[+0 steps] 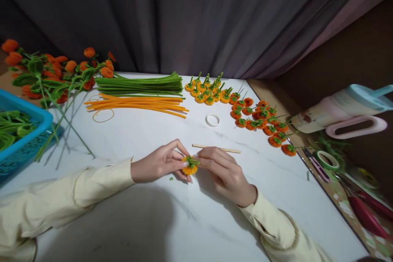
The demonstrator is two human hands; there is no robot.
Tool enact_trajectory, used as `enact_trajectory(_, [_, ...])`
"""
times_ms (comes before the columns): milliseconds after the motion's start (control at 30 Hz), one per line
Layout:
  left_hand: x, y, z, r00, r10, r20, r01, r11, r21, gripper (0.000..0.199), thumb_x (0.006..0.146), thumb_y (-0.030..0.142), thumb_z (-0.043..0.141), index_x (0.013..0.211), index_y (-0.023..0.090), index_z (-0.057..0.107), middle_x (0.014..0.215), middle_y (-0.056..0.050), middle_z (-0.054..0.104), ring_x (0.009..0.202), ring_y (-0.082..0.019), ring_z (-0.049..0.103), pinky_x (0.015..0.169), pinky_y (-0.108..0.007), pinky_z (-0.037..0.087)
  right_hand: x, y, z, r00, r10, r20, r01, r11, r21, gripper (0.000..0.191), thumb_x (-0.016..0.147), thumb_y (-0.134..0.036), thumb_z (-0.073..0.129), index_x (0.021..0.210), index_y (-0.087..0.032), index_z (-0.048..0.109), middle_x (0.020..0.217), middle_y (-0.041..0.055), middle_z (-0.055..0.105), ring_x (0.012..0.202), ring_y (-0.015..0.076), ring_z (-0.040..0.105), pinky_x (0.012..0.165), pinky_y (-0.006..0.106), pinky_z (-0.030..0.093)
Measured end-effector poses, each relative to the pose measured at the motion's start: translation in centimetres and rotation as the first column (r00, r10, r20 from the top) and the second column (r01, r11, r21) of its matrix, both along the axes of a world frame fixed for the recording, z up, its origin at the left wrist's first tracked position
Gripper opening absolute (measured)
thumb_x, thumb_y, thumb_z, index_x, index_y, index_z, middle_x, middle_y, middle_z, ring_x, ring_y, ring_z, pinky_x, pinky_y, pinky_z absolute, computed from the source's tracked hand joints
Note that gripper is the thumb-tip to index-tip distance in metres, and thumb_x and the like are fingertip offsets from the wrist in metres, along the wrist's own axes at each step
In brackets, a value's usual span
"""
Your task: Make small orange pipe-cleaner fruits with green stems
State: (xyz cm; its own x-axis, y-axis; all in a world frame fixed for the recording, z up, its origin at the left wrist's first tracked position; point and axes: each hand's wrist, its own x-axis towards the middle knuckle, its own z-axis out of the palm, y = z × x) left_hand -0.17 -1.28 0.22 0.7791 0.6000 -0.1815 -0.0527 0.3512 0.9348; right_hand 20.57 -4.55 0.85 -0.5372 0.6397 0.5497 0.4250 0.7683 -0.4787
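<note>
A small yellow-orange fuzzy pumpkin (189, 168) with a green top and stem is between my two hands, above the white table. My left hand (164, 163) grips its left side with the thumb on the green top and fingers behind and below. My right hand (222, 172) has its fingertips pinched at the green stem on the pumpkin's right. Just behind my right hand lies a thin wooden stick (233, 151), partly covered by the fingers. A tiny green scrap (171, 179) rests below my left hand.
Green stems (141, 86) and orange stems (138, 103) lie at the back, near a white tape ring (213, 120). Several yellow pumpkins (209, 99) and orange pumpkins (274, 141) stand right. A blue basket (46, 120) and finished flowers are left; a tumbler (325, 112) and tools are right.
</note>
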Motion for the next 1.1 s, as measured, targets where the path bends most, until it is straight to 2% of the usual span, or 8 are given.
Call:
enact_trajectory(400, [0.1, 0.0, -0.2, 0.999, -0.035, 0.03, 0.035, 0.999, -0.018, 0.024, 0.086, 0.035, 0.055, 0.088, 0.015, 0.041, 0.086, -0.006, 0.063, 0.079, -0.021, 0.068, 0.072, -0.036, 0.054, -0.2, -0.3, 0.3, 0.991, -0.026, 0.135, 0.005, 0.989, 0.151, 0.025, 0.084, -0.002, 0.038, 0.098, -0.011, 0.058, 0.086, 0.0135, 0.065, 0.087, 0.0221, 0.058, 0.07, 0.037, 0.052])
enact_trajectory(667, [0.1, 0.0, -0.5, 0.999, -0.046, 0.002, 0.046, 0.998, -0.035, 0.025, 0.085, 0.036, 0.055, 0.086, 0.016, 0.041, 0.083, -0.006, 0.064, 0.078, -0.02, 0.068, 0.072, -0.037, 0.053, -0.9, -0.6, -0.1, 0.991, -0.05, 0.121, 0.023, 0.976, 0.214, 0.022, 0.088, -0.008, 0.038, 0.088, -0.009, 0.06, 0.081, 0.0135, 0.065, 0.083, 0.022, 0.057, 0.068, 0.035, 0.052])
enact_trajectory(733, [0.1, 0.1, -0.3, 0.998, -0.06, -0.02, 0.06, 0.998, 0.0, 0.023, 0.086, 0.037, 0.052, 0.09, 0.016, 0.041, 0.084, -0.007, 0.065, 0.08, -0.02, 0.067, 0.072, -0.035, 0.053, -0.8, -0.5, -0.1, 0.986, -0.056, 0.154, 0.014, 0.965, 0.262, 0.021, 0.087, -0.007, 0.039, 0.086, -0.007, 0.06, 0.08, 0.0142, 0.065, 0.082, 0.0227, 0.057, 0.068, 0.035, 0.052])
enact_trajectory(800, [0.0, 0.4, 0.1, 0.993, -0.029, -0.118, 0.046, 0.988, 0.145, 0.021, 0.088, 0.036, 0.049, 0.094, 0.017, 0.044, 0.082, -0.006, 0.065, 0.077, -0.018, 0.066, 0.07, -0.032, 0.052, -0.7, -0.4, -0.1, 0.979, -0.082, 0.185, 0.023, 0.953, 0.302, 0.022, 0.086, -0.005, 0.039, 0.086, -0.007, 0.06, 0.078, 0.0139, 0.064, 0.08, 0.0226, 0.056, 0.066, 0.035, 0.051])
enact_trajectory(867, [-0.1, 0.5, 0.4, 0.962, 0.118, -0.247, 0.005, 0.894, 0.449, 0.019, 0.087, 0.034, 0.05, 0.096, 0.017, 0.049, 0.083, -0.007, 0.066, 0.076, -0.018, 0.064, 0.07, -0.031, 0.05, -0.5, -0.3, -0.1, 0.971, -0.116, 0.211, 0.043, 0.946, 0.32, 0.023, 0.085, -0.004, 0.038, 0.086, -0.007, 0.061, 0.077, 0.0136, 0.063, 0.079, 0.0224, 0.055, 0.065, 0.035, 0.05])
enact_trajectory(933, [-0.3, 0.5, 0.8, 0.921, 0.277, -0.274, 0.023, 0.662, 0.749, 0.017, 0.084, 0.031, 0.054, 0.093, 0.017, 0.057, 0.089, -0.009, 0.066, 0.081, -0.02, 0.062, 0.075, -0.032, 0.047, -0.4, -0.3, -0.2, 0.961, -0.139, 0.239, 0.057, 0.946, 0.321, 0.024, 0.085, -0.003, 0.037, 0.087, -0.006, 0.061, 0.079, 0.014, 0.063, 0.079, 0.0226, 0.054, 0.065, 0.035, 0.05])
enact_trajectory(1000, [-0.4, 0.3, 1.0, 0.914, 0.315, -0.256, 0.088, 0.462, 0.882, 0.014, 0.082, 0.028, 0.057, 0.089, 0.018, 0.062, 0.094, -0.011, 0.066, 0.087, -0.023, 0.06, 0.082, -0.035, 0.045, -0.4, -0.4, -0.3, 0.953, -0.142, 0.268, 0.05, 0.946, 0.321, 0.024, 0.086, -0.003, 0.037, 0.086, -0.005, 0.061, 0.08, 0.0145, 0.063, 0.08, 0.0229, 0.054, 0.065, 0.035, 0.049])
enact_trajectory(1100, [-0.3, -0.3, 1.1, 0.917, 0.295, -0.268, 0.14, 0.391, 0.909, 0.012, 0.083, 0.026, 0.055, 0.085, 0.018, 0.065, 0.089, -0.011, 0.067, 0.087, -0.024, 0.06, 0.082, -0.035, 0.045, -0.7, -0.6, -0.5, 0.94, -0.144, 0.31, 0.032, 0.941, 0.338, 0.026, 0.086, -0.002, 0.036, 0.081, -0.005, 0.062, 0.078, 0.014, 0.061, 0.079, 0.0225, 0.053, 0.065, 0.034, 0.048])
